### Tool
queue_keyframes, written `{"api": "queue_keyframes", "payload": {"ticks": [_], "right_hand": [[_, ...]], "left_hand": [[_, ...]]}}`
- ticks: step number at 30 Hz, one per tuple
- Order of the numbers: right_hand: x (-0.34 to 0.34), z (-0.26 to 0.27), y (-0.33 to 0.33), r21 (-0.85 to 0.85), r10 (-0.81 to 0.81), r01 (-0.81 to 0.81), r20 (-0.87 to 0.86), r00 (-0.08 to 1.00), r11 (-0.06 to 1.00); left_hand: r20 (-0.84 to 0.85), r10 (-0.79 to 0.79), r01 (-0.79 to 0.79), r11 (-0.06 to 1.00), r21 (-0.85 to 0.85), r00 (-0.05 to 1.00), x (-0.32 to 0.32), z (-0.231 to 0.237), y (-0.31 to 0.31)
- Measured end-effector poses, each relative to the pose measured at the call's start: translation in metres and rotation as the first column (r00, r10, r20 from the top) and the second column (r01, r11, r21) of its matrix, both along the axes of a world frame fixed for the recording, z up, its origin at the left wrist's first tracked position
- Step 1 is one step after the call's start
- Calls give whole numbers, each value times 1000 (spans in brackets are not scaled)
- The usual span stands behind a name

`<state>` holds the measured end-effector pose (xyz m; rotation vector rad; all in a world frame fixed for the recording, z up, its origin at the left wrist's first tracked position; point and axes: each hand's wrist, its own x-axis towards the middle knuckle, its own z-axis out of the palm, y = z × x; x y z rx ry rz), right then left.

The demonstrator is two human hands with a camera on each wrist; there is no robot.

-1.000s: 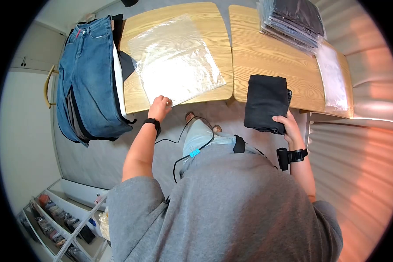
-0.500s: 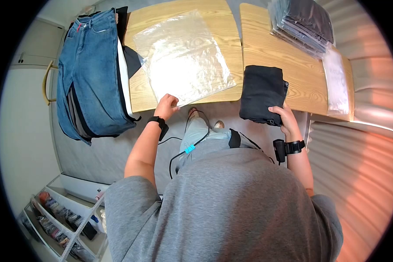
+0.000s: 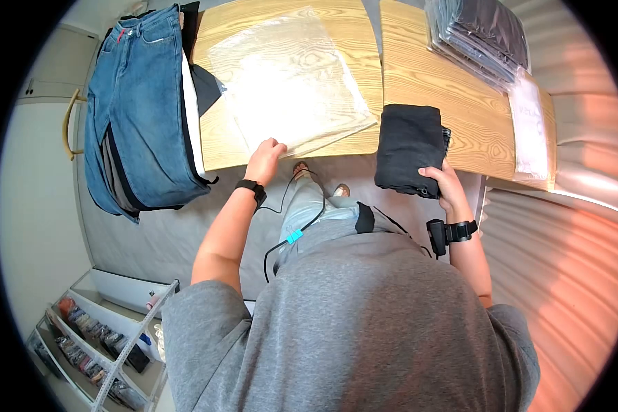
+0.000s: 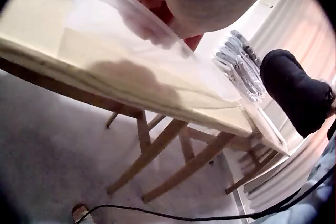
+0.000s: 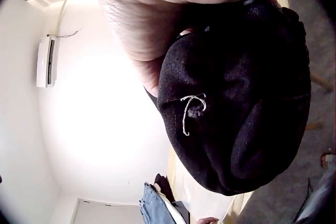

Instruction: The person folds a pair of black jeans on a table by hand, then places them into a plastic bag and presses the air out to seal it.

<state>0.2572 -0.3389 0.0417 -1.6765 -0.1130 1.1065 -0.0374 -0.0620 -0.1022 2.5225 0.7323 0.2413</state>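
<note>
My left hand [image 3: 266, 159] is at the near edge of a clear plastic bag [image 3: 281, 89] that lies flat on the left table. Its fingers pinch the bag's edge; in the left wrist view they show partly through the cloudy film [image 4: 105, 29]. My right hand [image 3: 445, 187] grips a folded pair of black trousers [image 3: 408, 144] at its lower right corner, thumb on top. The bundle is held in front of the right table's near edge. In the right wrist view its rounded fold [image 5: 236, 108] shows a loose white thread [image 5: 186, 113].
Blue jeans [image 3: 137, 103] lie over other garments at the left table's side. A stack of bagged garments [image 3: 477, 41] stands at the right table's back, with flat plastic bags [image 3: 529, 130] before it. A narrow gap parts the two tables. A black cable [image 3: 278, 247] hangs by my legs.
The head view has shifted slightly. My right hand has brought the folded black trousers a little left, toward the gap between the tables. My left hand stays at the bag's near edge.
</note>
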Motion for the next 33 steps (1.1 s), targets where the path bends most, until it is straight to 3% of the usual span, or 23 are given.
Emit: {"api": "queue_keyframes", "payload": {"ticks": [2, 4, 6, 8, 9, 10, 12, 16, 18, 19, 21, 22, 24, 26, 28, 29, 30, 33], "right_hand": [[0, -2, 0, 8, 26, -26, 4, 1000, 1000], [-4, -3, 4, -12, 78, -78, 60, 995, 997], [-1, -16, 3, -34, 129, -126, 117, 985, 992], [10, -50, -1, -276, 382, -275, 497, 779, 921], [-7, -12, 18, -422, 454, -235, 550, 701, 875], [-13, -10, 25, -417, 451, -235, 554, 700, 878], [-18, -9, 35, -424, 509, -288, 631, 586, 858], [-31, -14, 59, -366, 534, -399, 680, 502, 841], [-39, -17, 72, -352, 544, -429, 669, 506, 832], [-42, -24, 76, -351, 558, -450, 657, 506, 821], [-46, -24, 84, -370, 618, -505, 580, 530, 780], [-46, -24, 86, -369, 617, -504, 584, 527, 781], [-45, -33, 87, -331, 663, -576, 438, 608, 747], [-40, -51, 87, -321, 641, -561, 492, 589, 763], [-28, -59, 93, -86, 617, -614, 215, 757, 784], [-29, -60, 94, 15, 532, -544, 193, 825, 839], [-27, -62, 97, 18, 529, -542, 197, 826, 840], [-23, -64, 103, -53, 516, -515, 175, 839, 855]], "left_hand": [[-76, -77, 73, 996, -51, 994, 5, -5, 0], [-165, -15, -9, 990, -142, 986, 14, 5, -3], [53, -61, 57, 997, 59, 997, 20, 14, -8], [86, -26, 19, 997, 80, 996, 25, 12, -12], [118, 8, -19, 995, 99, 993, 27, 10, -13], [119, 7, -20, 994, 105, 993, 25, 4, -9], [-55, -119, 120, 993, 10, 991, 24, 4, 1], [-216, -138, 119, 988, -100, 967, 40, 28, 6], [-12, -93, 92, 994, -54, 996, 47, 29, 6], [-12, -95, 94, 994, -52, 995, 49, 26, 8], [146, 5, 39, 955, -293, 989, 57, 25, 11], [150, 5, 39, 956, -290, 989, 61, 27, 12], [313, 51, 75, 924, -376, 949, 67, 31, 12], [291, 0, 100, 940, -327, 957, 68, 37, 11], [267, -53, 128, 953, -275, 962, 69, 52, 4], [166, -68, 108, 963, -245, 984, 68, 63, -5], [62, -79, 90, 973, -212, 995, 70, 70, -11], [123, -110, 129, 978, -167, 986, 87, 68, -24]]}}
